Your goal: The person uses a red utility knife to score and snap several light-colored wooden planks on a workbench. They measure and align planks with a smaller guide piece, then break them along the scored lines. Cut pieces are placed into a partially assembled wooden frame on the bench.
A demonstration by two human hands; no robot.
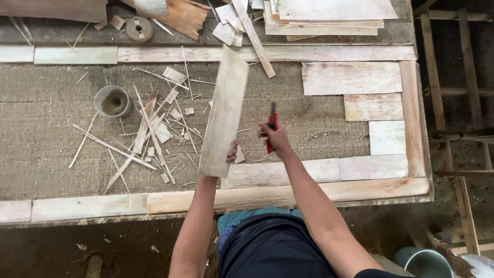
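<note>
My left hand [231,153] grips the lower end of a long pale veneer sheet [225,110] and holds it up, tilted, over the brown board [46,128]. Most of that hand is hidden behind the sheet. Just to its right, my right hand [276,137] is closed around a red-handled knife [271,128] with its dark blade pointing away from me. Pale veneer strips [280,172] lie flat along the board's near edge below both hands.
Thin wood offcuts and splinters [149,131] litter the board left of the sheet, near a small round cup [112,101]. Veneer patches [351,77] cover the right side. A stack of sheets [329,18] lies at the back. A bucket [424,261] stands on the floor.
</note>
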